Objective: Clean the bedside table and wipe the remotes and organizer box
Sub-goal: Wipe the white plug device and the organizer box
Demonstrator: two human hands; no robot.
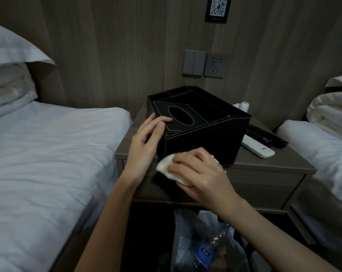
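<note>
— Where does the box stand?
— We see the box (pixel 205 138) on the bedside table (pixel 250 160). It is black with pale stitching, and the oval slot in its sloped lid faces up.
— And our hands?
— Our left hand (pixel 146 142) rests on the box's left corner. The fingers lie nearly straight across the lid beside the slot, the thumb is against the corner, and it clasps nothing. Our right hand (pixel 201 171) is at the foot of the box's near wall. Its fingers are curled over a bunched white cloth (pixel 166 167), pressing it against the bottom of that wall.
— The remotes?
— Both lie on the table to the right of the box. The white remote (pixel 260 151) is just beside the box's right wall and the black remote (pixel 268 137) is just behind it. We cannot tell whether the two touch.
— Anything else around the box?
— A small white thing (pixel 242 106) pokes up behind its right rear corner, and we cannot tell what it is. Below the box, in front of the table, a clear bag (pixel 187 232) holds a plastic bottle (pixel 211 246). On the wall above the box are a switch (pixel 193 63) and a socket (pixel 215 65).
</note>
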